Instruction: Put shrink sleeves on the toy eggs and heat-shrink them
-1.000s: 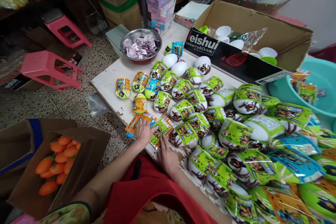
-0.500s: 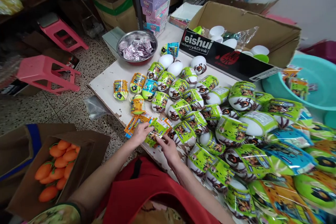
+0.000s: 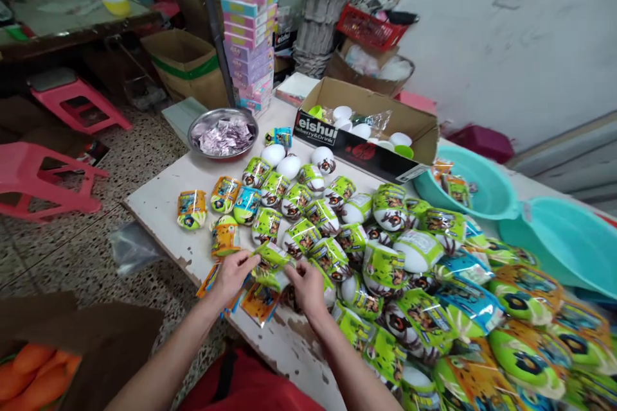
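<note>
A green printed wrapper [image 3: 270, 264] is stretched between my two hands above the near edge of the white table [image 3: 159, 181]. My left hand [image 3: 235, 275] pinches its left end, and my right hand [image 3: 304, 279] pinches the right end. Beneath the wrapper lie flat orange wrappers [image 3: 260, 302]. Just beyond my hands stand eggs in green wrappers [image 3: 266, 225], with an orange-wrapped egg [image 3: 225, 236] nearest my left hand. Bare white eggs [image 3: 288, 166] sit farther back.
Wrapped eggs [image 3: 424, 318] are heaped on the right. Behind are a metal bowl of sachets [image 3: 224, 135], a cardboard box of egg halves [image 3: 376, 160], stacked boxes [image 3: 250, 45] and turquoise basins [image 3: 486, 186]. Pink stools [image 3: 43, 180] and a box of orange items [image 3: 36, 372] are at left.
The view has tilted up and turned right. The green wrapper, earlier lying over the orange wrappers, is now lifted off the pile and held at both ends.
</note>
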`<state>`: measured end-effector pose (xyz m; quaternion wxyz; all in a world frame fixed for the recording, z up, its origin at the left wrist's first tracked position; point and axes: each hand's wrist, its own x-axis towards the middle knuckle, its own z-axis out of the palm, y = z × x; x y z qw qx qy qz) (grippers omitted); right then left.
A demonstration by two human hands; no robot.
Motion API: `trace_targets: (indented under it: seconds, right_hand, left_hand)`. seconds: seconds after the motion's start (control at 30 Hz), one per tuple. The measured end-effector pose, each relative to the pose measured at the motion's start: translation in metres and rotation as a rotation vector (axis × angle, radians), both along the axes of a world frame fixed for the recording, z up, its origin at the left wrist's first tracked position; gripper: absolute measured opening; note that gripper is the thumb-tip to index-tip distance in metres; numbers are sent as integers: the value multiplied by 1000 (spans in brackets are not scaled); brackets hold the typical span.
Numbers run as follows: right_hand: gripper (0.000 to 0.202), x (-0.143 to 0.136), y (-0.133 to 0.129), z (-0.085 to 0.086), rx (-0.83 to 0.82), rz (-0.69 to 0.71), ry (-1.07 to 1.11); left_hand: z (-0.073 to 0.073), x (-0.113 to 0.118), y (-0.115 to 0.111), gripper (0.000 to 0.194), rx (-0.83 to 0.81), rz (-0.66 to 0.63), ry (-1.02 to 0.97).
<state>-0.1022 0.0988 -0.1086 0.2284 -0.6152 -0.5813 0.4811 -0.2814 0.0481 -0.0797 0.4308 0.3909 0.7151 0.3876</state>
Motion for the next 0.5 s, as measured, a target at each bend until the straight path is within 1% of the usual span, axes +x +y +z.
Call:
trace_targets:
  seconds: [0.03,0.07,0.1,0.13,0.17,0.2,0.23,0.27,0.3,0.37,0.43,0.5]
  right_hand:
    - [30,1,6,5,63,21,-76]
    - [26,2,13,10,115,47,-139]
    - [24,2,21,15,148,92,-177]
    - [24,3,31,20,149,168,-182]
    - [24,5,44,25,123,260,-152]
    - [25,7,62,30,87,328,-100]
    - [25,9,84,35,59,352,-51]
    - [25,11,112,39,53,322,-20]
    - [27,12,144,43,77,236,-13]
    - [39,12,216,45,174,17,-70]
    - [49,6,288,42,187,-132,-138]
    - [54,-3,345,31,125,-216,-170]
  left_hand:
    - [4,2,6,33,12,-13,-142]
    - [8,4,13,29,25,-7,-330]
    - [12,5,21,25,41,28,-542]
    - [14,6,30,20,56,94,-745]
    - [16,6,38,17,68,187,-904]
    - [18,5,47,15,75,297,-994]
    - [18,3,55,14,83,408,-1036]
    - [18,0,61,13,91,501,-1050]
    - [18,-3,66,13,99,566,-1050]
    - [17,-10,70,14,117,642,-1023]
    - [13,-15,67,16,97,687,-976]
    - [6,-20,58,19,19,745,-925]
